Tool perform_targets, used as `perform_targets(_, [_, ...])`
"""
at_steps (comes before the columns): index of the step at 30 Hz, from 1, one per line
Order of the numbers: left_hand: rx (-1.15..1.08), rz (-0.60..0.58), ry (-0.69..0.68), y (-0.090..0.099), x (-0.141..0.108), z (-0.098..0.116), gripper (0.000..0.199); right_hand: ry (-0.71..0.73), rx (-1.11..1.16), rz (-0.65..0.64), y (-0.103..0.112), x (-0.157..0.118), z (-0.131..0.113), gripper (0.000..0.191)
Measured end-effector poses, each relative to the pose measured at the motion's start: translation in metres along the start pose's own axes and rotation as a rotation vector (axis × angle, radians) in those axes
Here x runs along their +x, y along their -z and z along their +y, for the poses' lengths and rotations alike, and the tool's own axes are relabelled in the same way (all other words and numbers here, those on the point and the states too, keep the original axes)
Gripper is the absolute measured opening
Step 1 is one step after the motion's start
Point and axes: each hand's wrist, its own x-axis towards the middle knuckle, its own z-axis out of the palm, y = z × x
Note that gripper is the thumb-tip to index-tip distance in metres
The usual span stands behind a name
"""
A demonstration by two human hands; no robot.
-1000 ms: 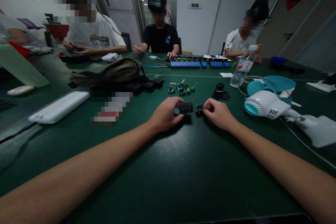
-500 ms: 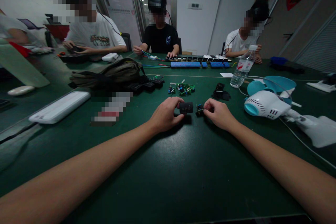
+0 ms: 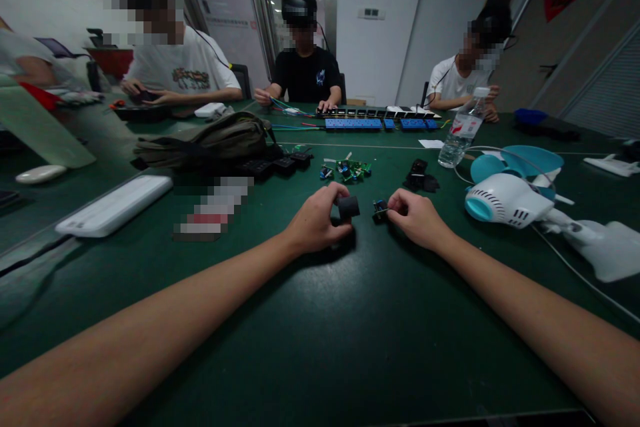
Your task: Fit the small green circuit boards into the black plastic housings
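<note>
Between the fingertips and thumb of my left hand (image 3: 320, 217) is a small black case (image 3: 349, 207), held just above the green table (image 3: 320, 320). My right hand (image 3: 414, 215) pinches a small circuit board (image 3: 380, 209) with blue and dark parts, a short gap to the right of the case. Beyond my hands lies a loose pile of green circuit boards (image 3: 353, 169). A cluster of black pieces (image 3: 421, 175) rests behind my right hand.
A fan (image 3: 510, 197) and a water bottle (image 3: 463, 130) stand on the right. Left are a dark bag (image 3: 210, 141), a white power bank (image 3: 115, 205) and a blurred packet (image 3: 215, 210). Several people sit across, near blue blocks (image 3: 354, 124).
The black case in my left hand has turned and shifted slightly left, so the gap to the board is wider. My right hand has stayed nearly still.
</note>
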Motion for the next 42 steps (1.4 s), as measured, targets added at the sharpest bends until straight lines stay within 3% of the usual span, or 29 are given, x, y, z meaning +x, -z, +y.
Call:
perform_targets(5, [0.027, 0.029, -0.069, 0.0, 0.0, -0.003, 0.04, 0.06, 0.012, 0.067, 0.002, -0.001, -0.001, 0.001])
perform_targets(9, [0.028, 0.033, -0.136, -0.002, 0.001, -0.006, 0.036, 0.188, 0.074, 0.154, 0.004, -0.007, -0.008, 0.003])
perform_targets(12, [0.034, 0.035, -0.17, -0.002, 0.002, -0.007, 0.035, 0.337, 0.09, 0.108, 0.003, -0.014, -0.019, 0.004])
perform_targets(15, [0.032, 0.042, -0.219, -0.002, 0.002, -0.005, 0.036, 0.392, 0.104, 0.061, 0.0, -0.02, -0.028, 0.005])
perform_targets(23, [0.083, 0.033, -0.341, -0.001, 0.001, 0.001, 0.033, 0.355, 0.071, 0.097, -0.003, -0.022, -0.034, 0.004])
perform_targets(27, [0.083, 0.001, -0.34, -0.001, 0.001, 0.001, 0.031, 0.35, 0.057, 0.126, -0.002, -0.023, -0.037, 0.005])
perform_targets(35, [0.06, -0.101, -0.338, -0.003, 0.0, 0.001, 0.028, 0.192, 0.086, 0.073, -0.002, -0.024, -0.042, 0.005])
perform_targets(42, [0.075, -0.098, -0.346, -0.002, 0.0, 0.004, 0.027, 0.14, 0.141, 0.114, -0.004, -0.024, -0.042, 0.008])
